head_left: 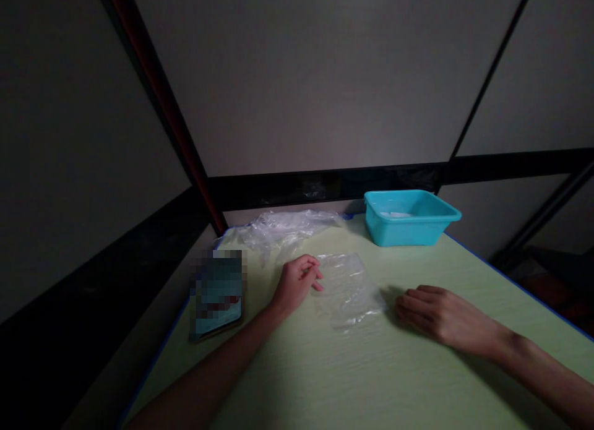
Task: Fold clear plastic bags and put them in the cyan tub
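Pale wall panels (315, 83), dimly lit, with a black horizontal band (288, 192) behind a light green bench (315, 380) edged in blue.

Item: one clear plastic bag (348, 288), lying flat and slightly wrinkled on the bench, between the two hands.

Left hand (297, 283): at the left edge of the clear plastic bag; fingers partly curled, slightly apart at the tips. Whether they pinch the film, cannot tell.

Right hand (429, 312): back upward, just beside the right side of the clear plastic bag; fingers bent and pressed together. Their undersides are hidden, so whether they hold anything, cannot tell.

Further item: crumpled clear plastic (288, 229), heaped along the far edge of the bench, beyond the left hand.

Container: one turquoise tub (408, 232), rectangular, rimmed, upright, at the far right of the bench; something white inside, not identifiable.

Flat object (218, 300): on the left side of the bench, near the left forearm; mostly pixelated, dark lower edge visible.

Trim: dark red strip (160, 96), running diagonally down the wall at left.
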